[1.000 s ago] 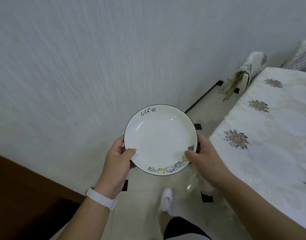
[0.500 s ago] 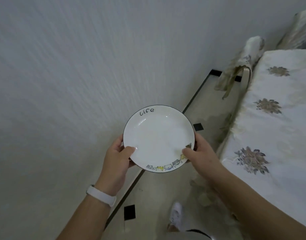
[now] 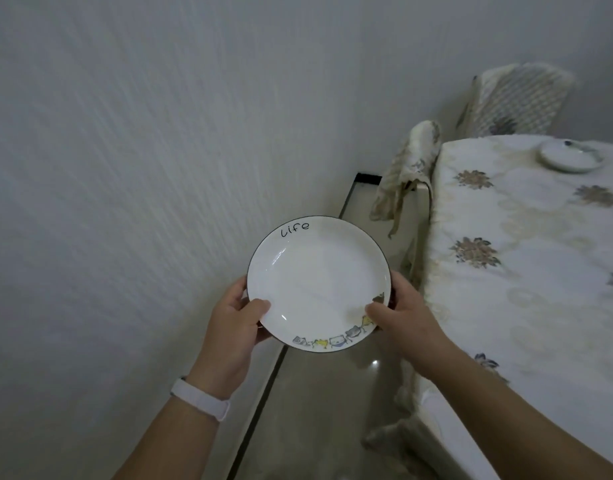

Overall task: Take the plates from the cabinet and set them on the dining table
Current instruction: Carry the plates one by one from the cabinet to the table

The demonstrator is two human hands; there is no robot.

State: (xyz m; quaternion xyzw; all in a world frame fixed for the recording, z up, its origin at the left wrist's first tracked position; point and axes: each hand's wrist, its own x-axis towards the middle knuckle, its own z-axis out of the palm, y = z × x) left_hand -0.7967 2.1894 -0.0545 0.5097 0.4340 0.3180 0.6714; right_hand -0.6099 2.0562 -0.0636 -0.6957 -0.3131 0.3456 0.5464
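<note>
I hold a white plate [image 3: 318, 282] with a dark rim, the word "Life" and small cartoon cats, level in front of me over the floor. My left hand [image 3: 234, 323] grips its left edge, thumb on top. My right hand [image 3: 400, 318] grips the right edge the same way. The dining table [image 3: 526, 258], covered in a cream floral cloth, stands to the right of the plate. A second white plate [image 3: 570, 156] lies on the table's far end.
A pale textured wall [image 3: 142, 168] fills the left side. Two cloth-covered chairs [image 3: 407, 171] stand at the table's far corner. A strip of tiled floor [image 3: 315, 410] with a dark border line runs between wall and table.
The view has swung right and forward along the wall. More of the table shows now, including the plate at its far end. Both hands keep the same hold on the plate.
</note>
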